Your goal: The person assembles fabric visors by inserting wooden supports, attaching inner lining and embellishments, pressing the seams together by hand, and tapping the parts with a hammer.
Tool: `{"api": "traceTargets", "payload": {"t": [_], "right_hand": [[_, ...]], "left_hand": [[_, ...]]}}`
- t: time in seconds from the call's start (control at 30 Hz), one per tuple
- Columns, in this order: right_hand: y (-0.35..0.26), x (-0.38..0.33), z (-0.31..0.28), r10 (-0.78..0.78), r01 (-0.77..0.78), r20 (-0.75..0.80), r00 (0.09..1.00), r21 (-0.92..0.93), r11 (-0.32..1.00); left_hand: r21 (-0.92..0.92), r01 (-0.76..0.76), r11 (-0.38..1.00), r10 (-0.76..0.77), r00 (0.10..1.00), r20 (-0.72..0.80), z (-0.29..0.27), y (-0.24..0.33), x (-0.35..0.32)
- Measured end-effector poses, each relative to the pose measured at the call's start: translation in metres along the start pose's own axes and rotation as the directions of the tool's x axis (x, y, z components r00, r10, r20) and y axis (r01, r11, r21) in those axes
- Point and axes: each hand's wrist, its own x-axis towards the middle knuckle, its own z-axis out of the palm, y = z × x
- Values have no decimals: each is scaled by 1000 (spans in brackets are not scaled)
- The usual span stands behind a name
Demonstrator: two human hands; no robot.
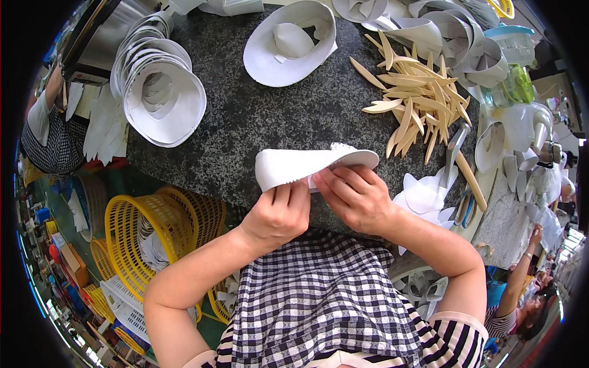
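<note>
A curved white piece (pixel 307 164), which looks like a shoe upper, is held up over the front edge of the dark speckled table (pixel 264 116). My left hand (pixel 279 211) pinches its lower edge on the left. With fingers closed, my right hand (pixel 356 195) grips the same edge on the right. My thumbs and fingertips are partly hidden under the white piece. Beyond it lies another white upper (pixel 264 64) of oval shape, with an opening in it. Right of that is a heap of tan, crescent-shaped strips (pixel 420 92).
Nested white uppers (pixel 164 104) stand at the far left; more (pixel 457 40) lie far right. A hammer (pixel 464 165), scissors (pixel 464 208) and thin white cut pieces (pixel 423 196) are at the right edge. Yellow baskets (pixel 116 236) stand lower left. Other people work on both sides.
</note>
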Motion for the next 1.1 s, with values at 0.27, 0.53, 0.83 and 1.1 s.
{"api": "traceTargets", "payload": {"t": [0.27, 0.53, 0.83, 1.1], "right_hand": [[7, -3, -13, 14, -47, 177, 984, 181, 982], [-3, -4, -3, -23, 11, 107, 994, 110, 994], [0, -1, -4, -49, 36, 102, 994, 129, 991], [-1, -2, -4, -86, 73, 104, 991, 119, 990]], "left_hand": [[-68, -152, 986, 156, 986, 58, -6, -14, -12], [-93, -75, 993, 89, 984, 154, -41, -39, -9], [100, -170, 980, 140, 957, 253, -32, -25, -27], [157, -266, 951, 230, 949, 218, -23, -20, -25]]}}
